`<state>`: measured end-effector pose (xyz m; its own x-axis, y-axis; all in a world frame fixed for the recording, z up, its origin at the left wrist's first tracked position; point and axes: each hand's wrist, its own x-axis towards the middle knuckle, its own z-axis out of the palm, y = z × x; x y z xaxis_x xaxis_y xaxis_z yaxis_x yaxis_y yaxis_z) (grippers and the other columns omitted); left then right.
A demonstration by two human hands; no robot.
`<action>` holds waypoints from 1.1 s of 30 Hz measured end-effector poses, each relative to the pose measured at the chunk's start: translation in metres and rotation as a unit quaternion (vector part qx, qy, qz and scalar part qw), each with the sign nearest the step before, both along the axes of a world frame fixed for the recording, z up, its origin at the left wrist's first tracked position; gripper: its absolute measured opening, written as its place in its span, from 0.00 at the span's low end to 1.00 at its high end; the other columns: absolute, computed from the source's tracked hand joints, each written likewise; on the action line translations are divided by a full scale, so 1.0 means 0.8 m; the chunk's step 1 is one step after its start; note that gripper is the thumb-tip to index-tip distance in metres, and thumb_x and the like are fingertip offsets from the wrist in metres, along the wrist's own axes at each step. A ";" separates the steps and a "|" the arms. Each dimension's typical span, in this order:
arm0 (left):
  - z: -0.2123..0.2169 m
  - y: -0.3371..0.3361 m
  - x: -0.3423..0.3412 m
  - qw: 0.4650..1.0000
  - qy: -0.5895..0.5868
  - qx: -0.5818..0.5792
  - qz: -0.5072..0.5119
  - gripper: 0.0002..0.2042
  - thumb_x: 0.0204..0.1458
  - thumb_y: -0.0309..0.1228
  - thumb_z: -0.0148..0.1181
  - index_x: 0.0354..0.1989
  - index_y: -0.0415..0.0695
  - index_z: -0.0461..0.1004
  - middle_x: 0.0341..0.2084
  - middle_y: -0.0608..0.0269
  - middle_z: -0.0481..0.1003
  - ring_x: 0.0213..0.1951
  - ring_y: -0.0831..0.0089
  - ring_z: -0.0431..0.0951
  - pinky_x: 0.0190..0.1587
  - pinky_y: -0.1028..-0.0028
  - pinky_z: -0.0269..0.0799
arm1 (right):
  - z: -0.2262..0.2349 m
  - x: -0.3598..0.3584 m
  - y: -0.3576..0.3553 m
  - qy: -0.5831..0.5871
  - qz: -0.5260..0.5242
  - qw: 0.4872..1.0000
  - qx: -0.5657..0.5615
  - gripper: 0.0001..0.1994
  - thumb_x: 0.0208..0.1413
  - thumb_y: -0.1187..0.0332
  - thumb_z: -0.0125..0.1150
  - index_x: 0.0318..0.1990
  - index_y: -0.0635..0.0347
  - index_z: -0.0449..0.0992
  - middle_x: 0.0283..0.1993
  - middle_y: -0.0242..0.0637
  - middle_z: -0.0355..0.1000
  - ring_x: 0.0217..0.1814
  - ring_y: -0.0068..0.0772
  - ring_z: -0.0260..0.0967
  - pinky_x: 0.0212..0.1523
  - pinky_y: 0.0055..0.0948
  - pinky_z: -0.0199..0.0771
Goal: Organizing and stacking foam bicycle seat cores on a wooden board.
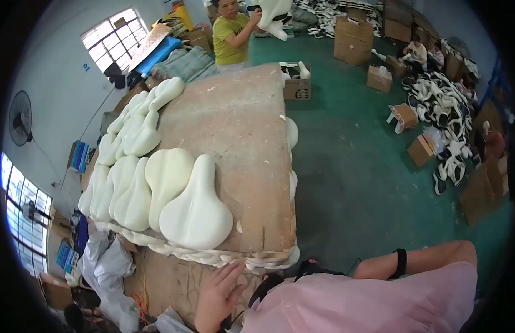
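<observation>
My left hand (219,297) is open, its fingers apart and nothing in it. It is just short of the near edge of a stack topped with a brown board (240,144). Nearest to it on the board lies a white foam bicycle saddle pad (197,213), narrow end pointing away. Beside it, several more cream saddle pads (131,202) overlap in rows along the board's left side. Further layers of pads bulge from under the board. My right arm, with a black wristband, bends in at the right; my right hand (374,268) shows only partly, its fingers hidden by my pink shirt.
Beyond the stack, a person in a yellow-green top (230,44) holds up a white saddle with a dark underside. A carton (298,89) stands past the far right corner. Heaped saddles (440,105), cartons and seated people line the right; white sacks (110,272) lie at left.
</observation>
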<state>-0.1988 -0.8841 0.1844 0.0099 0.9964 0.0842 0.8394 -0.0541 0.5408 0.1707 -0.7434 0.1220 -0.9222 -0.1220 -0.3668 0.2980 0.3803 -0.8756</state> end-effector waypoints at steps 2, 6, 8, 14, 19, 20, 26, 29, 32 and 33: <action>0.038 -0.031 -0.024 0.999 -0.019 0.006 0.036 0.23 0.40 0.22 0.64 0.50 0.43 0.74 0.48 0.51 0.74 0.52 0.53 0.72 0.57 0.61 0.65 | 0.004 -0.014 -0.007 0.013 0.017 1.000 0.009 0.09 0.50 0.68 0.55 0.32 0.67 0.73 0.31 0.51 0.72 0.32 0.55 0.67 0.33 0.41 0.67; 0.077 -0.053 -0.099 0.990 0.039 0.101 0.094 0.20 0.40 0.19 0.61 0.46 0.39 0.75 0.44 0.52 0.76 0.47 0.53 0.74 0.51 0.63 0.68 | 0.004 -0.042 -0.036 -0.007 0.029 0.996 0.079 0.10 0.49 0.67 0.56 0.31 0.67 0.73 0.30 0.52 0.72 0.32 0.56 0.69 0.32 0.43 0.68; 0.091 -0.057 -0.133 0.981 0.049 0.146 0.117 0.19 0.40 0.18 0.60 0.45 0.38 0.75 0.44 0.52 0.76 0.47 0.54 0.74 0.51 0.64 0.67 | -0.001 -0.046 -0.056 -0.011 -0.035 0.998 0.060 0.11 0.49 0.65 0.56 0.31 0.66 0.73 0.30 0.51 0.72 0.32 0.56 0.69 0.31 0.43 0.69; 0.092 -0.065 -0.241 0.968 0.011 0.216 0.124 0.17 0.42 0.18 0.59 0.43 0.37 0.76 0.40 0.52 0.77 0.43 0.55 0.74 0.49 0.66 0.67 | 0.037 -0.101 -0.112 -0.056 -0.073 0.990 0.108 0.11 0.48 0.64 0.58 0.33 0.62 0.75 0.30 0.48 0.73 0.34 0.55 0.70 0.33 0.42 0.70; 0.116 -0.039 -0.308 0.969 -0.008 0.206 0.135 0.15 0.44 0.19 0.60 0.43 0.38 0.76 0.36 0.57 0.77 0.40 0.65 0.73 0.46 0.70 0.67 | 0.072 -0.144 -0.107 -0.064 -0.109 0.981 0.148 0.10 0.52 0.62 0.57 0.35 0.59 0.76 0.31 0.45 0.74 0.33 0.51 0.71 0.33 0.40 0.71; 0.116 -0.025 -0.317 0.966 -0.045 0.186 0.171 0.14 0.46 0.22 0.60 0.44 0.38 0.76 0.36 0.58 0.77 0.40 0.68 0.73 0.45 0.71 0.67 | 0.084 -0.151 -0.093 -0.071 -0.134 0.973 0.173 0.10 0.54 0.61 0.57 0.35 0.58 0.76 0.30 0.45 0.74 0.33 0.50 0.71 0.33 0.39 0.71; 0.143 0.078 -0.366 0.991 -0.022 0.103 0.082 0.14 0.52 0.26 0.56 0.47 0.38 0.74 0.41 0.61 0.76 0.40 0.74 0.72 0.44 0.74 0.69 | 0.165 -0.196 0.065 0.114 -0.374 0.896 0.211 0.09 0.55 0.68 0.59 0.38 0.65 0.75 0.30 0.32 0.74 0.29 0.21 0.70 0.29 0.24 0.71; 0.148 0.137 -0.351 0.995 0.020 0.074 0.069 0.14 0.51 0.27 0.58 0.47 0.38 0.74 0.41 0.59 0.77 0.40 0.71 0.73 0.44 0.73 0.69 | 0.168 -0.222 0.164 0.089 -0.441 0.885 0.117 0.11 0.58 0.65 0.56 0.44 0.62 0.73 0.34 0.30 0.72 0.31 0.19 0.69 0.30 0.22 0.73; 0.140 0.205 -0.357 0.989 0.138 0.045 -0.001 0.16 0.49 0.29 0.60 0.47 0.41 0.73 0.44 0.52 0.75 0.43 0.58 0.75 0.46 0.65 0.70 | 0.132 -0.255 0.271 0.117 -0.451 0.864 0.193 0.12 0.55 0.64 0.59 0.42 0.62 0.74 0.33 0.31 0.72 0.30 0.20 0.69 0.26 0.23 0.73; 0.145 0.220 -0.364 0.986 0.164 0.031 -0.026 0.15 0.48 0.27 0.59 0.46 0.41 0.73 0.44 0.51 0.75 0.44 0.56 0.75 0.48 0.64 0.70 | 0.120 -0.275 0.303 0.119 -0.456 0.856 0.211 0.13 0.54 0.63 0.60 0.41 0.62 0.75 0.32 0.32 0.72 0.30 0.20 0.69 0.27 0.23 0.73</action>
